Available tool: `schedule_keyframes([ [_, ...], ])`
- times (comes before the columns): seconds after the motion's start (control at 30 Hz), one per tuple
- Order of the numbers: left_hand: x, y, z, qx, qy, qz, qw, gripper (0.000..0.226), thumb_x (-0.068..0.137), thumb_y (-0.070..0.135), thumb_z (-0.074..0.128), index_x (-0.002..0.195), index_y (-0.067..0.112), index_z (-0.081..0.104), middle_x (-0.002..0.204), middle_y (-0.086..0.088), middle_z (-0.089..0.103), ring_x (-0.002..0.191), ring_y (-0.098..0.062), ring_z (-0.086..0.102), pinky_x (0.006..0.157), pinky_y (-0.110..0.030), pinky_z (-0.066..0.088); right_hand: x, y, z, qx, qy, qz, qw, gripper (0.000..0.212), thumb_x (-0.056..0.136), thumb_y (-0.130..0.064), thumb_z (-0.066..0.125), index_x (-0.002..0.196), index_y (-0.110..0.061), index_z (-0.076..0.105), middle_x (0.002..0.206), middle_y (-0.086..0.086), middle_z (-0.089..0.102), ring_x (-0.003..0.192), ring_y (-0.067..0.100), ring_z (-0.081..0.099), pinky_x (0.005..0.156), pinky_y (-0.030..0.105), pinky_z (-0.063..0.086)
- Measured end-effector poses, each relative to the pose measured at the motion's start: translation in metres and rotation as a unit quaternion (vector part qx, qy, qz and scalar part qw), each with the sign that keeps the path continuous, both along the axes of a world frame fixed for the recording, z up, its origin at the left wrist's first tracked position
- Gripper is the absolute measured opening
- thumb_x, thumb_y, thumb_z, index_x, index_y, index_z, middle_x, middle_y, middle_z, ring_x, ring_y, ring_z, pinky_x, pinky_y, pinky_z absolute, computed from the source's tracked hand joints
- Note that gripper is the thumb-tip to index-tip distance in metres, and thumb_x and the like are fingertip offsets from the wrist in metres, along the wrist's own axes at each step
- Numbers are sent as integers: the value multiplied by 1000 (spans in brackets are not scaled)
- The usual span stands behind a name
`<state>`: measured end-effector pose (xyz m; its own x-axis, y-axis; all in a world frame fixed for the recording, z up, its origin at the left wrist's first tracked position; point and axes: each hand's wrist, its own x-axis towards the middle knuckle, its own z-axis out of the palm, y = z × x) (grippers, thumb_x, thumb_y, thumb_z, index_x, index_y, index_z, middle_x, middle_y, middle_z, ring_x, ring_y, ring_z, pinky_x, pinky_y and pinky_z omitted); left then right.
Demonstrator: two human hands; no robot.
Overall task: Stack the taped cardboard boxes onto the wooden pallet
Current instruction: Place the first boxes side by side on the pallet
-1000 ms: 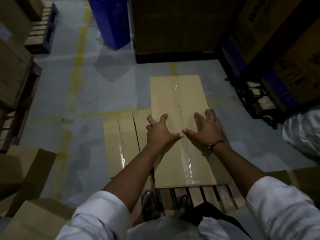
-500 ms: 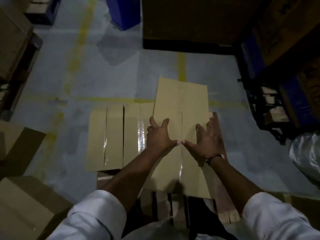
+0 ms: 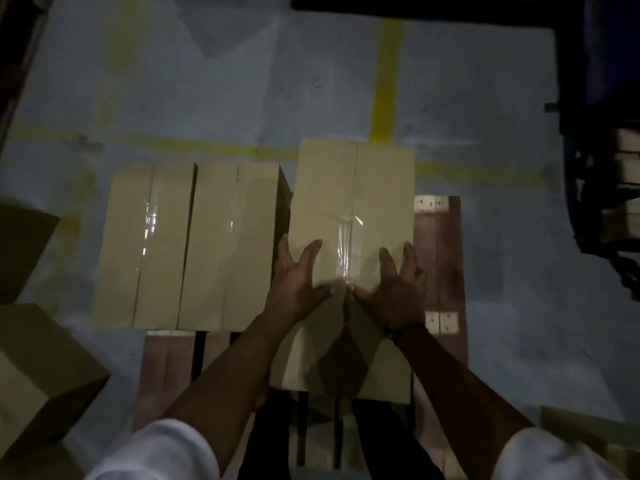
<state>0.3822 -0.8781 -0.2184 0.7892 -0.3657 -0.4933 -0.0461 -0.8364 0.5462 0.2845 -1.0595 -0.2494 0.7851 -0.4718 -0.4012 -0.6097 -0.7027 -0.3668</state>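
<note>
A long taped cardboard box lies on the wooden pallet, its far end past the pallet's far edge. My left hand and my right hand press flat on its top, fingers spread, thumbs almost meeting at the shiny tape seam. To its left two more taped boxes lie side by side on the pallet, close against it.
Loose cardboard boxes stand on the floor at the left and one at the bottom right corner. Dark racks fill the right side. Yellow floor lines cross the grey concrete beyond the pallet.
The box under my hands has slid further onto the pallet and straightened beside the other two. My view has tilted further down.
</note>
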Motion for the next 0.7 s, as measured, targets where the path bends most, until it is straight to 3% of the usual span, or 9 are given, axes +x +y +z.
schedule_keyframes([
  [0.2, 17, 14, -103, -14, -31, 2, 999, 98, 78, 38, 85, 155, 45, 26, 166, -3, -18, 156, -34, 3, 122, -44, 29, 20, -5, -96, 8, -42, 40, 998, 93, 76, -72, 65, 153, -32, 32, 167, 10, -3, 145, 45, 20, 108, 54, 34],
  [0.37, 36, 23, -150, -11, -22, 26, 999, 98, 77, 30, 88, 154, 46, 30, 166, -1, -17, 155, -34, 10, 114, -31, 28, 38, 3, -147, 18, -52, 59, 997, 89, 78, -69, 65, 152, -32, 33, 166, 6, -6, 145, 44, 17, 107, 56, 39],
  [0.5, 47, 32, -167, -4, -5, 23, 1000, 98, 75, 26, 88, 153, 46, 31, 166, -1, -15, 153, -36, 14, 116, -36, 31, 47, 14, -167, 13, -40, 67, 997, 87, 80, -64, 70, 152, -28, 37, 166, 8, -1, 142, 43, 18, 107, 56, 36],
  [0.7, 75, 43, -173, -4, 32, 5, 999, 96, 80, 27, 85, 155, 47, 29, 168, -8, -13, 154, -39, 5, 118, -45, 27, 59, 22, -181, 33, -53, 54, 997, 81, 82, -63, 70, 150, -30, 41, 167, 5, -1, 144, 40, 15, 111, 52, 36],
])
